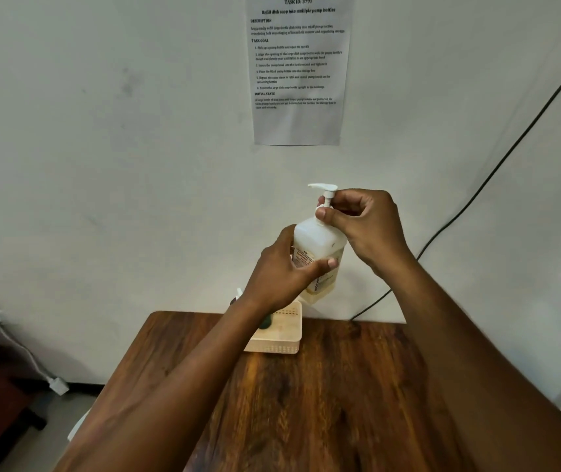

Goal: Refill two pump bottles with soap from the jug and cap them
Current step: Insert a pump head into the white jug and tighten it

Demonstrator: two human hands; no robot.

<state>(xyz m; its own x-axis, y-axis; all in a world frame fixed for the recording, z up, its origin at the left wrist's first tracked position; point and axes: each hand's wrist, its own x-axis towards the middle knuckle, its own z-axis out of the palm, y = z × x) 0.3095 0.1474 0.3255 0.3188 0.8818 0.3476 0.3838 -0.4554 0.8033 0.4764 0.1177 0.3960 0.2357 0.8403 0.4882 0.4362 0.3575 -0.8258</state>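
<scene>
Above the wooden table [357, 386], I held the pump bottle [320, 247] in the air, my left hand [282, 270] clamped round its body and my right hand [362, 218] pinched on the collar under the pump head [323, 189]. Tilted as it was over the basket [284, 340], I judged a cross-threaded collar could leak, or my grip could slip.

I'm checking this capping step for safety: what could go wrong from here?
The pump bottle is held tilted in mid-air above the table, gripped only by the left hand, so it might slip. If the right hand leaves the pump head crooked or loose, soap could leak.
</scene>
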